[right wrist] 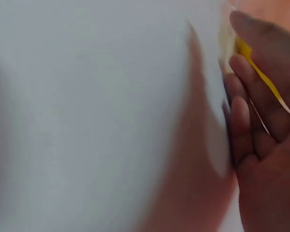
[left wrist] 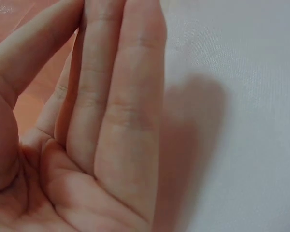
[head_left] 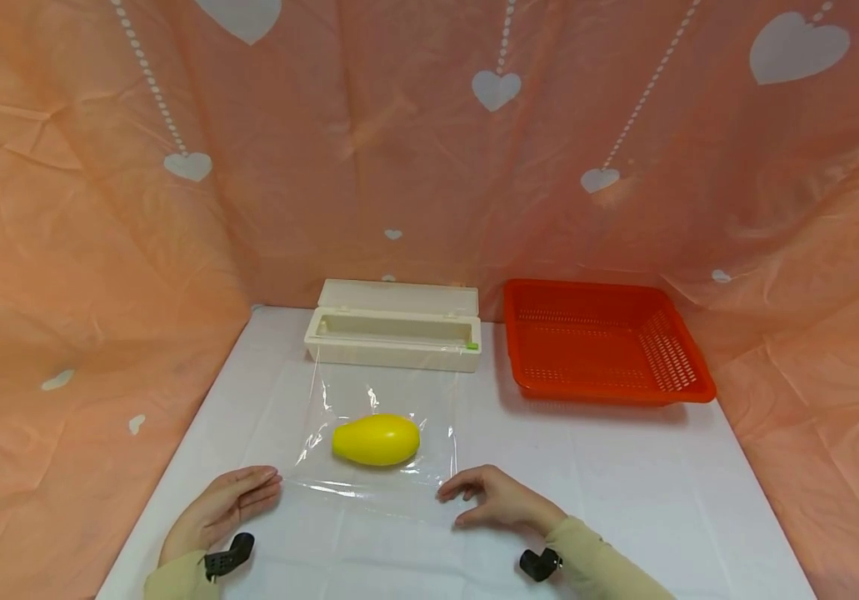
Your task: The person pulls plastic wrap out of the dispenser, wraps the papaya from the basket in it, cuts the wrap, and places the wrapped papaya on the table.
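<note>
A smooth yellow papaya-like fruit [head_left: 377, 440], narrower at its left end, lies on a sheet of clear cling film [head_left: 429, 400]. The film runs toward me from a white wrap dispenser [head_left: 392, 357] whose lid stands raised. At the film's near left corner is my left hand [head_left: 230, 502], fingers straight and thumb lying along them; its palm fills much of the left wrist view. Beside the near right corner, my right hand [head_left: 500, 500] has loosely bent fingers and its thumb apart from them. Some yellow shows behind its fingers in the right wrist view.
A red perforated basket [head_left: 601, 396] stands at the back right of the white table [head_left: 624, 492]. On the dispenser's right end sits a small green slider [head_left: 471, 346]. Orange cloth [head_left: 429, 183] with white hearts hangs behind and at both sides.
</note>
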